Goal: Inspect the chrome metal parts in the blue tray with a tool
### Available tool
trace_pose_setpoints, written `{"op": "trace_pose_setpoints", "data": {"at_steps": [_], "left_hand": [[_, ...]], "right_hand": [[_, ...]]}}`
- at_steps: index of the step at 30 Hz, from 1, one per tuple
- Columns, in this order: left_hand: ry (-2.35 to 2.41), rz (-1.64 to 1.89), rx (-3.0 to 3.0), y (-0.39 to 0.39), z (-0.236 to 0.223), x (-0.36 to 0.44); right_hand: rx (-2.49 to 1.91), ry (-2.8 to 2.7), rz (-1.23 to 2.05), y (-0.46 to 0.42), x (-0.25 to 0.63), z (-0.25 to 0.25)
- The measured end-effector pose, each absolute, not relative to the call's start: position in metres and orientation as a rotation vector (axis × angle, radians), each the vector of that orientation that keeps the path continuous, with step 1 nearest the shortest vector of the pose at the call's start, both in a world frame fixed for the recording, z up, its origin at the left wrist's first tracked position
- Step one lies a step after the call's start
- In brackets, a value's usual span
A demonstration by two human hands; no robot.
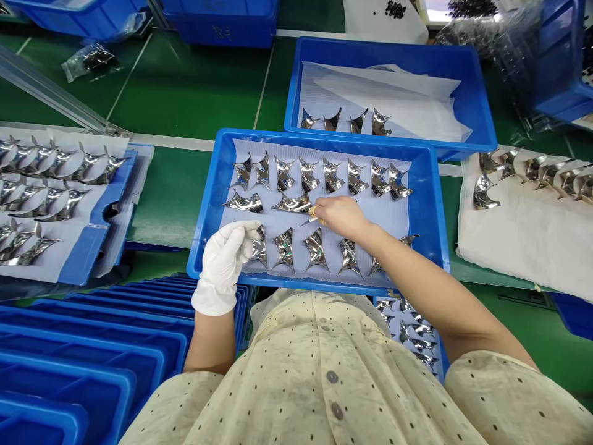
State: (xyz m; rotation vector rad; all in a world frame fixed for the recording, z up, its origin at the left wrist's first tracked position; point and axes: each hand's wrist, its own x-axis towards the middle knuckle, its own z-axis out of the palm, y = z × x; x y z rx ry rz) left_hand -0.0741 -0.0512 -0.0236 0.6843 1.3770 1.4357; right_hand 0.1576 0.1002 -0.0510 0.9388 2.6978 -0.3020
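A blue tray point(428, 204) lined with white cloth sits in front of me, holding rows of shiny metal fin-shaped parts point(331, 176). My left hand point(225, 259), in a white glove, is closed on one metal part point(258, 247) at the tray's near left corner. My bare right hand point(340, 216) is over the tray's middle, fingers pinched round a small yellow-handled tool point(314, 216) whose tip touches a part lying flat point(293, 204).
A second blue tray point(477, 105) with white cloth and several parts stands behind. More parts lie on cloth at the left point(55, 164) and right point(532, 173). Stacked empty blue trays point(92, 358) sit at my lower left, another filled tray point(414, 330) under my right arm.
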Motion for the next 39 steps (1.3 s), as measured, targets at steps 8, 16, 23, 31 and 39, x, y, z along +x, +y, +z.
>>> {"op": "trace_pose_setpoints", "data": {"at_steps": [8,16,23,31,39], "left_hand": [[1.449,1.589,0.683,-0.053,-0.020,-0.088],[1.443,1.550,0.667,-0.054,-0.019,-0.082],[1.474,1.478,0.717,-0.053,-0.022,-0.085],[1.458,1.216,0.758,-0.031,-0.013,-0.041],[1.379,0.989,0.898,-0.025,-0.012,-0.011]], "right_hand": [[0.815,2.740,-0.338,0.099,0.160,-0.055],[1.014,2.748,-0.466,0.107,0.150,-0.052],[1.468,2.266,-0.476,0.100,0.243,-0.020],[1.795,1.927,-0.437,0.047,0.320,-0.037],[1.866,1.891,-0.455,0.041,0.308,-0.054]]}}
